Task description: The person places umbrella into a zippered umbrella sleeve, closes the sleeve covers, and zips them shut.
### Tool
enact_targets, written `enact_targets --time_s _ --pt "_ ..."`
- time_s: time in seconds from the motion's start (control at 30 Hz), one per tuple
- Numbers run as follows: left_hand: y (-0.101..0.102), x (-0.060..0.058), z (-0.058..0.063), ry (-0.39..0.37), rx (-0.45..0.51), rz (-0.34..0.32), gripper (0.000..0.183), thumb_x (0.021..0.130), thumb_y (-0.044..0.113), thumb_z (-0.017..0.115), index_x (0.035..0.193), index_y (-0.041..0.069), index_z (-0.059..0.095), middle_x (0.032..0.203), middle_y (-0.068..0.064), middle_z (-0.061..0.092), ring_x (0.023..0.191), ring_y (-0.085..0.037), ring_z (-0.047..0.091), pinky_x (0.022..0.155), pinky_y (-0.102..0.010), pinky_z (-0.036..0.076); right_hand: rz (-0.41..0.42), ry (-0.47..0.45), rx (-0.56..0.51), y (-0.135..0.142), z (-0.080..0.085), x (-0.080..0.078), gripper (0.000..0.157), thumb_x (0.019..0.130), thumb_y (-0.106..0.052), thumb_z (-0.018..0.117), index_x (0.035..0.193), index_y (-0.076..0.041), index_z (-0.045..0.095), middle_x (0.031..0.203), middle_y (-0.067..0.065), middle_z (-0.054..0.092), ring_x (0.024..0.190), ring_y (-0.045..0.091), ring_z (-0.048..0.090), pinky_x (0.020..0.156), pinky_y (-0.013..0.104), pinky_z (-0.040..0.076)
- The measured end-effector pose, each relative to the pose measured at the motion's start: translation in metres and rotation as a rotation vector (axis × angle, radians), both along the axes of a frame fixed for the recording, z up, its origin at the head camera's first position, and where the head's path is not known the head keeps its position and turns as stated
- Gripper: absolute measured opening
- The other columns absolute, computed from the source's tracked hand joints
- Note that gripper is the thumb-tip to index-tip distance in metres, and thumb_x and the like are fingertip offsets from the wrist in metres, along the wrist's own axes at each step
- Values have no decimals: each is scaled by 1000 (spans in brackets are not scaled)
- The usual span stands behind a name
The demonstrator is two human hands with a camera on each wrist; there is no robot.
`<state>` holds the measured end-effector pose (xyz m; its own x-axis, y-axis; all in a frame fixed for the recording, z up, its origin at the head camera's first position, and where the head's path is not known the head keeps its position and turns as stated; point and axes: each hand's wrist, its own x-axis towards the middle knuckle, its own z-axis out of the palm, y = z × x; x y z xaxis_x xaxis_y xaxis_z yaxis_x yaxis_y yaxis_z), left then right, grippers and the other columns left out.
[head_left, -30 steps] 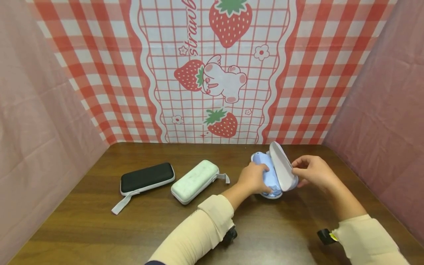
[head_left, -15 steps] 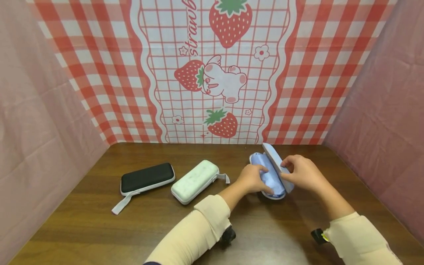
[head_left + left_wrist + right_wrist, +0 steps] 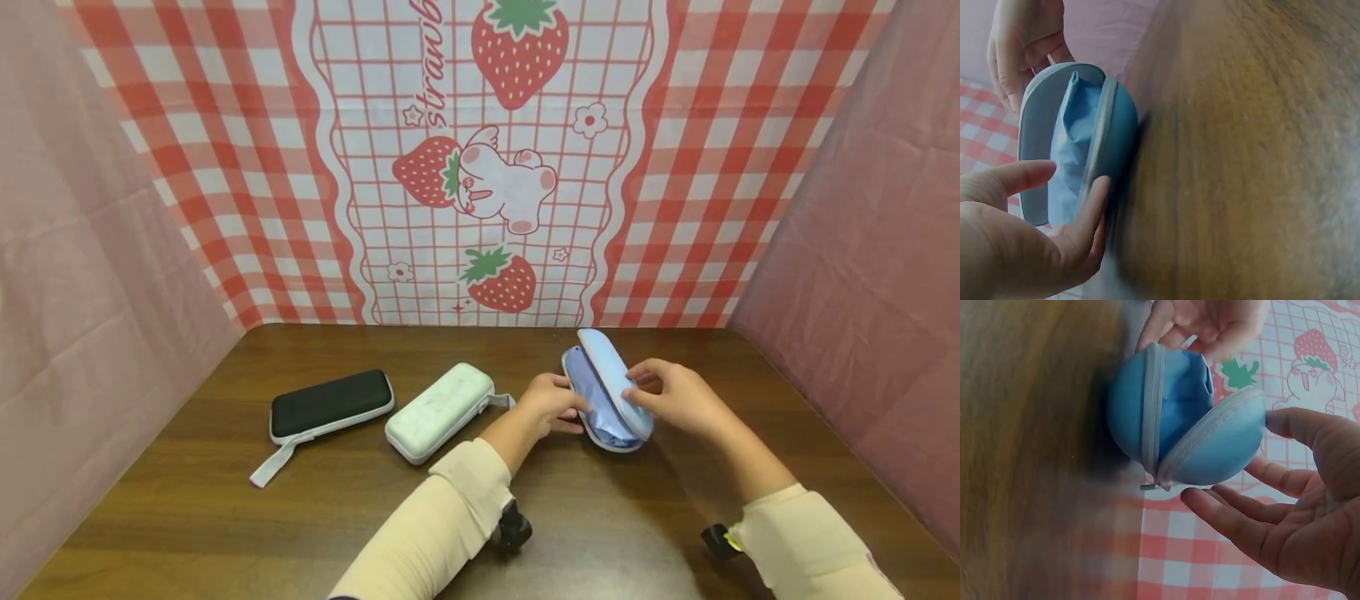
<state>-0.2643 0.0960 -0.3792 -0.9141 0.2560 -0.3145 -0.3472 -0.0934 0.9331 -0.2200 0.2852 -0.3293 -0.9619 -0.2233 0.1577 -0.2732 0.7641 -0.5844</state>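
A light blue hard-shell zippered glasses case (image 3: 611,367) stands half open at the table's right, its lid tilted over the base. Inside lies a shiny blue wrapped bundle (image 3: 592,392), its contents hidden. My right hand (image 3: 675,400) holds the lid from the right, thumb on one side and fingers on the other in the right wrist view. At the base's left rim is my left hand (image 3: 546,406); in the left wrist view its fingers (image 3: 1094,200) touch the zippered rim, while the thumb extends near the bundle.
A pale green case (image 3: 441,412) with a grey strap lies left of the left hand. Further left is a black case (image 3: 332,406) with a strap toward the front. A strawberry-print cloth (image 3: 480,167) hangs behind the wooden table (image 3: 300,533).
The lid, wide open a second ago, has swung left and down over the base with the right hand. The left hand has drawn back from the bundle to the left rim.
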Motion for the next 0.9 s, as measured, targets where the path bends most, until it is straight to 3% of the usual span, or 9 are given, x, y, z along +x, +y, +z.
enact_targets --time_s 0.17,0.4,0.67,0.8,0.9 --pt "0 0 -3 -49 60 -6 54 81 -8 61 133 -3 47 110 -24 53 103 -41 57 74 -51 56 41 3 60 -6 -6 -4 43 83 -27 77 111 1 61 108 25 65 97 39 65 70 45 56" --pt "3 -1 -4 -78 107 5 45 90 10 63 130 -4 49 110 -25 53 102 -42 55 77 -54 55 40 72 148 -13 -14 -5 44 75 -28 84 104 -1 65 100 19 67 91 35 65 72 50 54" --pt "2 0 -5 -49 73 -8 57 84 3 74 131 -6 44 103 -24 60 97 -40 65 73 -51 56 54 152 175 -19 -18 -5 44 69 -31 88 101 -4 74 97 14 66 84 29 62 69 45 52" --pt "4 -1 -6 -33 32 10 58 82 -1 75 130 -7 44 100 -22 61 91 -38 67 70 -51 57 33 101 108 -13 -20 -5 43 76 -30 84 106 0 72 100 16 67 86 28 63 69 42 53" --pt "6 -2 -6 -25 2 20 57 81 -2 74 130 -7 44 101 -23 61 92 -39 66 69 -50 57 -31 -55 -12 -6 -23 -6 50 84 -31 77 114 7 65 107 22 66 89 28 64 67 39 56"
